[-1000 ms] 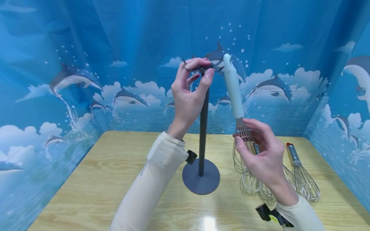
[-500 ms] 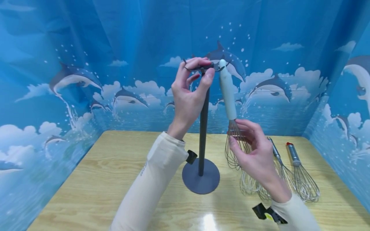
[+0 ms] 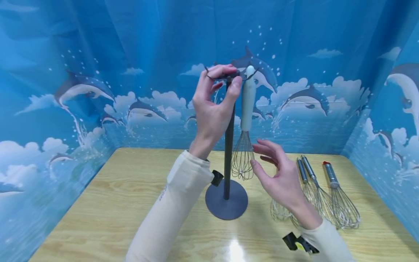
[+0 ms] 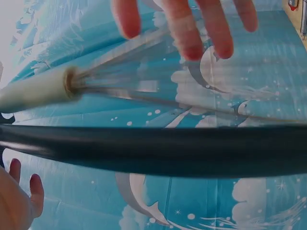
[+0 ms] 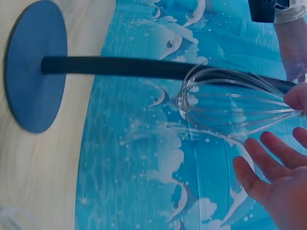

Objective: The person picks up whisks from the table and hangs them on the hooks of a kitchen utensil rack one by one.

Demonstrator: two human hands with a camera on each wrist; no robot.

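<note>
Left grip (image 3: 214, 103) pinches the hook top (image 3: 226, 75) of the dark stand (image 3: 226, 153), fingers curled round it; right grip (image 3: 278, 174) spread and relaxed, holding nothing, fingertips just right of the wire head of the white-handled whisk (image 3: 246, 120); whether they touch the wires cannot be told; whisk hangs upright from a hook arm on the right of the stand's pole, wire end down, clear of the round base (image 3: 226, 199); base stands mid-counter (image 3: 108, 214); three metal whisks (image 3: 322, 198) lie on the counter to the right, behind the right wrist; blue dolphin-print backdrop (image 3: 98, 72) encloses far and side edges.
</note>
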